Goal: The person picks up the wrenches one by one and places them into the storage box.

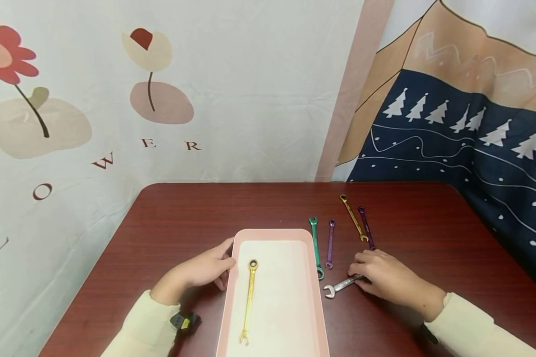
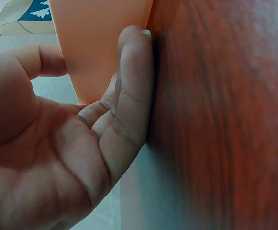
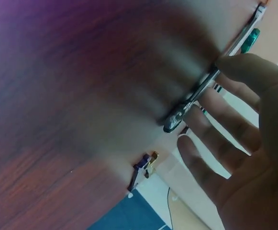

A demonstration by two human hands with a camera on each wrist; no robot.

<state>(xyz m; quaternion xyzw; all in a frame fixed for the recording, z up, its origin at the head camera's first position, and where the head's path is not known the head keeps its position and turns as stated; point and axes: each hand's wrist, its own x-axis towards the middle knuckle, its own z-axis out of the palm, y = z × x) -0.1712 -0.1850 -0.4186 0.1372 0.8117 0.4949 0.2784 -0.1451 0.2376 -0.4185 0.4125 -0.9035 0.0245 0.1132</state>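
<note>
My left hand (image 1: 208, 264) holds the left side of a pink-rimmed tray (image 1: 272, 234), thumb at the rim and fingers along the outer wall (image 2: 88, 43). Inside the tray, toward its left side, lies a yellow combination wrench (image 1: 250, 300). On the table to the right, my right hand (image 1: 384, 275) pinches a silver combination wrench (image 1: 341, 285) between thumb and fingers. Its open end points toward the tray; in the right wrist view the silver wrench (image 3: 201, 88) lies low over the tabletop. My right hand partly covers its other end.
Right of the tray lie a green wrench (image 1: 315, 243) close to its wall and a small purple wrench (image 1: 330, 244). Farther back are a gold wrench (image 1: 354, 218) and a dark purple wrench (image 1: 366, 226). Printed cloths hang behind the reddish-brown table (image 1: 196, 208).
</note>
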